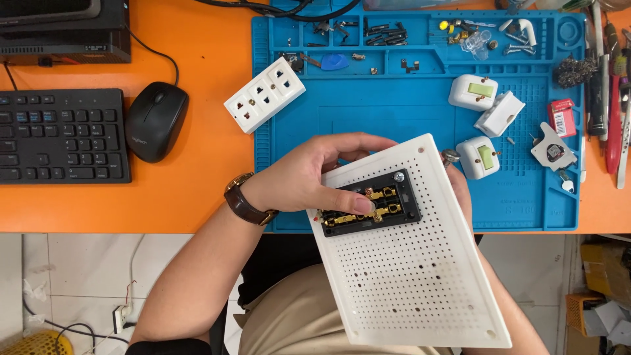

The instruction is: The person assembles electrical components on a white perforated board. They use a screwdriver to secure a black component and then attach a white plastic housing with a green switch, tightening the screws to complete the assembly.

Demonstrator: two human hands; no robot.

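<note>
A: While the white perforated plastic board (420,276) sits tilted over the lap and the near edge of the orange table (197,190), where is the left hand (309,177)?

B: On top of it. Fingers (361,205) together, tips pressed on the black rectangular socket block with brass contacts (371,204) mounted near the board's upper end. My reading: they pin a contact piece in place so it cannot shift.

A: And the right hand (463,190)?

B: Mostly hidden behind the board's far edge. It seems to carry the board from underneath; whether those fingers are closed I cannot tell. The tilt likely turns the block toward the eyes.

A: Surroundings?

B: A blue silicone work mat (407,112) with tray pockets of small screws along its top. A white six-outlet socket cover (265,94) lies across the mat's left edge. Three white switch housings (486,125), two with green rockers, lie just right of the board. Screwdrivers (614,112) at far right; a black mouse (156,120) and black keyboard (62,135) well apart on the left.
</note>
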